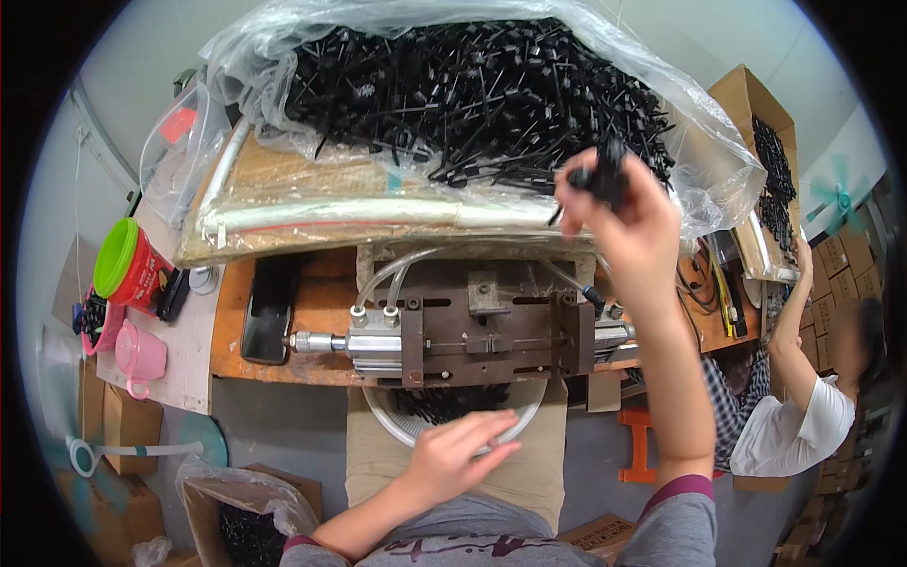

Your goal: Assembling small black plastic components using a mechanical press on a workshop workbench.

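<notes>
My right hand (635, 215) is raised at the front right of a large plastic-lined tray (312, 215), its fingers closed round a bunch of small black plastic parts (605, 175). Behind it, a heap of the same black parts with thin stems (453, 90) fills the tray. Lower down, my left hand (458, 454) is stretched out over the near rim of a white basket (383, 406), with nothing visible in it. More black pieces lie inside that basket. Between my hands sits a metal clamping fixture (487, 340) with cylinders and clear air hoses; a small piece at its centre is too small to make out.
A black phone (267, 321) lies left of the fixture on the wooden bench (231, 331). Further left are a red-and-green bucket (132, 265) and a pink cup (142, 352). At right, a co-worker (794, 416) reaches to another box of black parts (775, 180). A lined carton (250, 520) stands below left.
</notes>
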Action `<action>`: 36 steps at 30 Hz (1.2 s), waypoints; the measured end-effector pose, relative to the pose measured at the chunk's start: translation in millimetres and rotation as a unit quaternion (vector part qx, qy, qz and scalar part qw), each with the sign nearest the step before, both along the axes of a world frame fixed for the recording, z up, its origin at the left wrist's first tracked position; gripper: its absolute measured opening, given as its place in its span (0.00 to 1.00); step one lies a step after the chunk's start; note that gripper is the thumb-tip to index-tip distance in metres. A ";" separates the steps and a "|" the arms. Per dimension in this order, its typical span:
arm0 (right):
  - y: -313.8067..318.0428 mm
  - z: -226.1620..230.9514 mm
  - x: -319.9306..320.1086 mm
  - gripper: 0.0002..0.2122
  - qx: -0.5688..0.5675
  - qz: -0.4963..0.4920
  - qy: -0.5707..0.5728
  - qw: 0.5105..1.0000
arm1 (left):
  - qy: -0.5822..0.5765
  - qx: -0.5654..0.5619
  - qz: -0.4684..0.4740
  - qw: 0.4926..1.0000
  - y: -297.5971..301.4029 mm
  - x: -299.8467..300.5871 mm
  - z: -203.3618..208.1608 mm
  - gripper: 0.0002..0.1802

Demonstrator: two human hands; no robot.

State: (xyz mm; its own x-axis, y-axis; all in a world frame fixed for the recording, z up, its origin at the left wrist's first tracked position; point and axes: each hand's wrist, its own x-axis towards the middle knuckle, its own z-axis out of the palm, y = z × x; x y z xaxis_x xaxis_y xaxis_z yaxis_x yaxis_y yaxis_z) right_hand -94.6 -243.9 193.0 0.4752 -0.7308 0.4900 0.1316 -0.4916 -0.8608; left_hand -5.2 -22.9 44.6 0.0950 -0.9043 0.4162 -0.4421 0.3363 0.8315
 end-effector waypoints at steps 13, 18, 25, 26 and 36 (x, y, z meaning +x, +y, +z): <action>98.9 -102.4 -41.3 0.15 -0.368 0.036 0.068 0.927 | 0.215 0.032 -0.008 0.976 -11.1 37.2 63.9 0.21; 99.1 -106.6 -53.0 0.15 -0.389 0.024 0.088 0.917 | 0.181 0.030 0.012 0.983 -9.4 31.0 55.4 0.21; 103.7 -114.5 -63.7 0.17 -0.319 -0.116 0.062 0.939 | -0.076 -0.034 0.085 0.993 -11.9 16.5 27.4 0.20; 105.9 -115.1 -65.0 0.16 -0.293 -0.124 0.068 0.946 | -0.099 -0.027 0.087 0.991 -12.9 14.2 26.0 0.18; 115.3 -117.3 -79.8 0.15 -0.179 -0.103 0.040 0.978 | -0.338 -0.030 0.123 0.933 -30.8 11.6 20.1 0.15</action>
